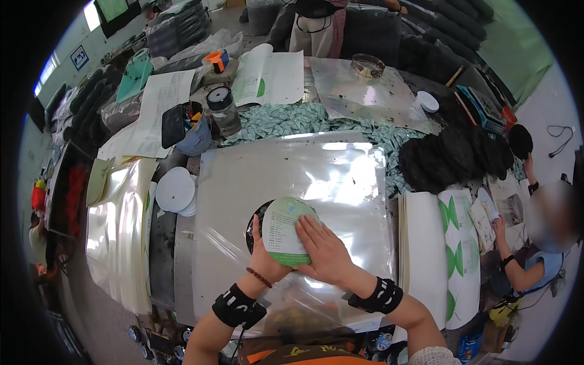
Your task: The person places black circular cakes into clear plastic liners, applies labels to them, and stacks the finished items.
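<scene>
A round green-and-white paper label (287, 248) with printed writing lies over a dark, glossy round piece (250, 235), whose rim shows at the left. My left hand (269, 262) grips this round piece from the lower left, one digit standing up along its edge. How the remaining fingers lie is hidden beneath. Flat on the label's right side rests my right hand (326, 251), its fingers extended and its thumb by the lower edge. Both hands are above a stack of clear plastic sheets (237, 178).
White paper discs (174, 189) are stacked at left, near a pen cup (196, 139) and lidded jar (223, 112). Small green packets (283, 117) cover the table beyond. Black round pads (451, 157) and printed label sheets (461, 255) lie at right, where another person (538, 264) works.
</scene>
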`<state>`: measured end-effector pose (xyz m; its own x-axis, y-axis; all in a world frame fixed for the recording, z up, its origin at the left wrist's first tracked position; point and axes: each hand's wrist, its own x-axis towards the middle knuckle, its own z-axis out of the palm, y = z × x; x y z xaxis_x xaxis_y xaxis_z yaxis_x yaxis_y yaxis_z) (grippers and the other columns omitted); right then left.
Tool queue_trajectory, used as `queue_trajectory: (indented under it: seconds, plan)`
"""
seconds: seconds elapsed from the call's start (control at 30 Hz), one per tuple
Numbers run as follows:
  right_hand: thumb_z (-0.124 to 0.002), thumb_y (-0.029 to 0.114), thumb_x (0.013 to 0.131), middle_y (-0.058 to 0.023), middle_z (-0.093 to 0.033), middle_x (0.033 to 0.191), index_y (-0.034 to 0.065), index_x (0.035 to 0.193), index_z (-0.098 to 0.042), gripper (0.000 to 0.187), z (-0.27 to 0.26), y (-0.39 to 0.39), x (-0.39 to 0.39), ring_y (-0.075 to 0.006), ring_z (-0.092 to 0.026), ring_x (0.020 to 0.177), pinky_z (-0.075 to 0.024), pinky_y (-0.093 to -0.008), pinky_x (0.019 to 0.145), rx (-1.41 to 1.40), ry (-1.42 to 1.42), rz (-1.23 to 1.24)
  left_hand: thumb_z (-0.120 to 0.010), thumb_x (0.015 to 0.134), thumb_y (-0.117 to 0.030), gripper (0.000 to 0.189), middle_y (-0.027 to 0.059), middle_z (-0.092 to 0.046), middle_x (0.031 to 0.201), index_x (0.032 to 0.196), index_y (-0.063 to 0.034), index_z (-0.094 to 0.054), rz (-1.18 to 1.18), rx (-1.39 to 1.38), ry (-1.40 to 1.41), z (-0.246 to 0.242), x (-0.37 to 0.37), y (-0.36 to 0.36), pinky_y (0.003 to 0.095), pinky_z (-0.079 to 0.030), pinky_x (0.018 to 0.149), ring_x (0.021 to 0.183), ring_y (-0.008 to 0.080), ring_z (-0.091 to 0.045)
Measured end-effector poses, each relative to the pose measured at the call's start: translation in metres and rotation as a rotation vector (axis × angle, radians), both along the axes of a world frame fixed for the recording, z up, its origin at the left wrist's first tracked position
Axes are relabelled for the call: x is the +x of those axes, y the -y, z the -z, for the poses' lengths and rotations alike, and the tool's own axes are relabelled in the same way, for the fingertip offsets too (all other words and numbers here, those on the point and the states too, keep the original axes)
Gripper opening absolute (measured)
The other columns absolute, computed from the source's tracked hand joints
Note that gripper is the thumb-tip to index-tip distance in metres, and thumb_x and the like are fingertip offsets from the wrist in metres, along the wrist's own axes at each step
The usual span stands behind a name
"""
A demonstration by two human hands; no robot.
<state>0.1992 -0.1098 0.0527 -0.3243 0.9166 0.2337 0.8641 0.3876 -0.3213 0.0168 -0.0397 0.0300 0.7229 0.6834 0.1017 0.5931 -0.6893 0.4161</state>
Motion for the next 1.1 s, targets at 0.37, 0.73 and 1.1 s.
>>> queue_trajectory:
  seconds: [0.37,0.73,1.1]
  plan:
    - [-0.055,0.045,0.093,-0.0251,-0.031,0.153,0.0024,0.150,-0.031,0.075,0.010,-0.048,-0.029,-0.0379,-0.028,0.145,-0.0161,-0.0613,0.116,-0.078,-0.380,-0.020,-0.048,0.089,-0.024,0.064,0.0247,-0.036,0.150,0.143,0.0072,-0.036,-0.116,-0.098,0.518,-0.013,-0.009,-0.009,0.0545,-0.013,0.117,0.139,0.0405,-0.036]
    - [-0.062,0.047,0.085,-0.0236,-0.027,0.155,0.0181,0.150,-0.038,0.075,0.011,-0.044,-0.059,-0.0426,-0.022,0.145,-0.0157,-0.0714,0.109,-0.077,0.099,-0.012,-0.061,0.086,-0.006,0.038,0.0160,-0.068,0.087,0.124,-0.0002,-0.059,-0.487,-0.059,0.316,-0.007,-0.049,-0.008,0.0385,-0.053,0.063,0.072,0.0323,-0.066]
    - [-0.075,0.021,0.080,-0.0214,-0.061,0.125,0.0046,0.145,-0.042,0.074,0.004,-0.006,-0.060,-0.0351,-0.057,0.120,-0.0417,-0.0459,0.105,-0.441,-0.618,0.078,-0.060,0.087,-0.002,0.042,0.0134,-0.064,0.075,0.128,-0.0009,-0.059,-0.380,0.088,0.378,-0.062,-0.030,0.080,0.0376,-0.047,0.051,0.058,0.0297,-0.061]
